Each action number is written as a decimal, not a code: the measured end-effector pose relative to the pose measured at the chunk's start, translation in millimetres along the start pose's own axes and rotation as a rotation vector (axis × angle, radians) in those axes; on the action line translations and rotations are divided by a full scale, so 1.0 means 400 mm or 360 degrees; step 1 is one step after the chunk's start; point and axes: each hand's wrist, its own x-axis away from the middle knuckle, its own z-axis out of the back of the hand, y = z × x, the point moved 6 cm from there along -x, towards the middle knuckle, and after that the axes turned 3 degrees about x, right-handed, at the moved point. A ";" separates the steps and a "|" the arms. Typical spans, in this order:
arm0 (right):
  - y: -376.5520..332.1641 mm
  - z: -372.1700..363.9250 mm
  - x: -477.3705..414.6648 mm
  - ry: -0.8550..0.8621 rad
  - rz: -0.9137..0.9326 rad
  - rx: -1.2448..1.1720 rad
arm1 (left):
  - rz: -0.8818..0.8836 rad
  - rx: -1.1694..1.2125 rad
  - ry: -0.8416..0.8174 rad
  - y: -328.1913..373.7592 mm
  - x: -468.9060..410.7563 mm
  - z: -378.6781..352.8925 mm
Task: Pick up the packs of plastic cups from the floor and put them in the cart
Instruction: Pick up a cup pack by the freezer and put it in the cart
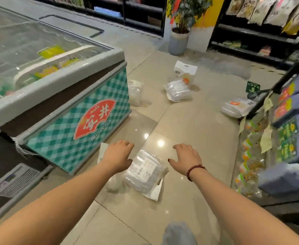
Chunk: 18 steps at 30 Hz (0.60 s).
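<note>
Several clear packs of plastic cups lie on the tiled floor. The nearest pack [145, 171] lies flat just below my hands. My left hand [117, 154] hovers over its left edge with fingers spread, holding nothing. My right hand [186, 159] hovers to its right, also open and empty. Farther off lie a pack [178, 90] in mid-floor, a white-labelled pack [185, 71] standing behind it, a pack [135, 92] by the freezer's corner, and one [237, 106] by the right-hand rack. No cart is in view.
A chest freezer [78, 110] with green check sides stands at the left, close to the nearest pack. A goods rack [286, 138] lines the right side. A potted plant [178, 39] and dark shelves stand at the back. My knee [178, 234] shows at the bottom.
</note>
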 end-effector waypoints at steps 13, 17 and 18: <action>0.025 -0.047 -0.655 -0.0482 0.0791 0.0403 | 0.1188 0.0751 -0.0160 -0.108 -0.292 -0.169; 0.050 -0.133 -0.806 -0.0613 0.0817 0.0407 | 0.1435 0.0894 -0.0221 -0.113 -0.350 -0.296; 0.055 -0.170 -0.839 -0.0638 0.0822 0.0417 | 0.1472 0.0912 -0.0268 -0.111 -0.364 -0.342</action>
